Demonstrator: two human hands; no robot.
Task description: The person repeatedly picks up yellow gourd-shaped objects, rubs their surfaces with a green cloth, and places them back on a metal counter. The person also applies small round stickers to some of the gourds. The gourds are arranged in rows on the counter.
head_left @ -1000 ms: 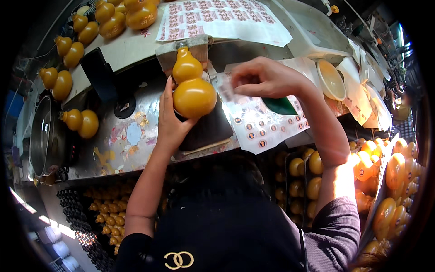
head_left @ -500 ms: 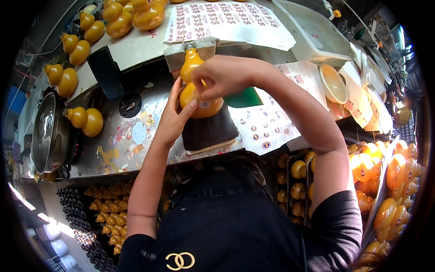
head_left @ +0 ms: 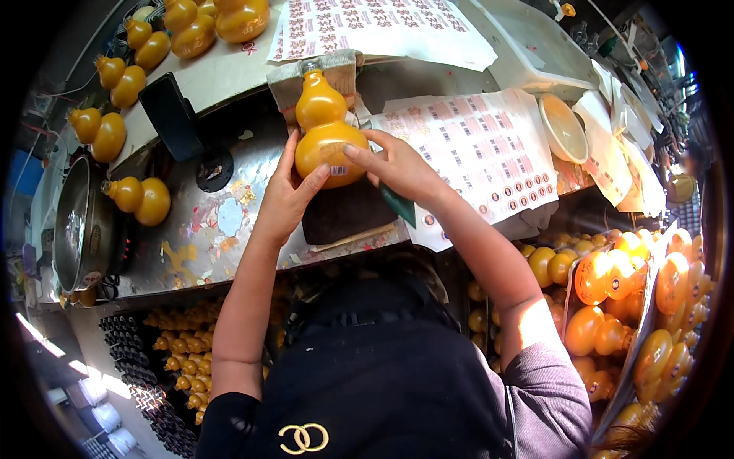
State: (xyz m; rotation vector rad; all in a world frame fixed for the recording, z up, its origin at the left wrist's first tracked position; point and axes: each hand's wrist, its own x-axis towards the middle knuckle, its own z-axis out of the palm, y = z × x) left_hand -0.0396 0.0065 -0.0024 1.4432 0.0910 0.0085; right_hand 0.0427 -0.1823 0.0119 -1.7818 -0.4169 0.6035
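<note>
A glossy yellow gourd-shaped bottle (head_left: 319, 104) lies with its neck pointing away from me, against a folded beige cloth (head_left: 281, 86). My left hand (head_left: 294, 191) holds the lower bulb from the left, thumb on its front. On the right side, the fingers and thumb of my right hand (head_left: 397, 164) press on the same bulb. A small white label (head_left: 337, 170) sits low on it, below a faint rectangular patch. Out from under my right hand sticks a flat green piece (head_left: 398, 206); how it is held is hidden. A dark pad (head_left: 344, 219) lies beneath.
Sheets of printed decals (head_left: 489, 145) lie to the right, beside a round bowl (head_left: 563, 128) and a clear plastic bin (head_left: 527, 46). Leftward are a phone (head_left: 170, 115), a metal pan (head_left: 76, 222) and another gourd bottle (head_left: 153, 200). More bottles fill crates below right.
My right hand has moved from over the bottle's front to its lower right side, uncovering the bulb. The green piece has turned and come nearer to me. My left hand keeps its hold.
</note>
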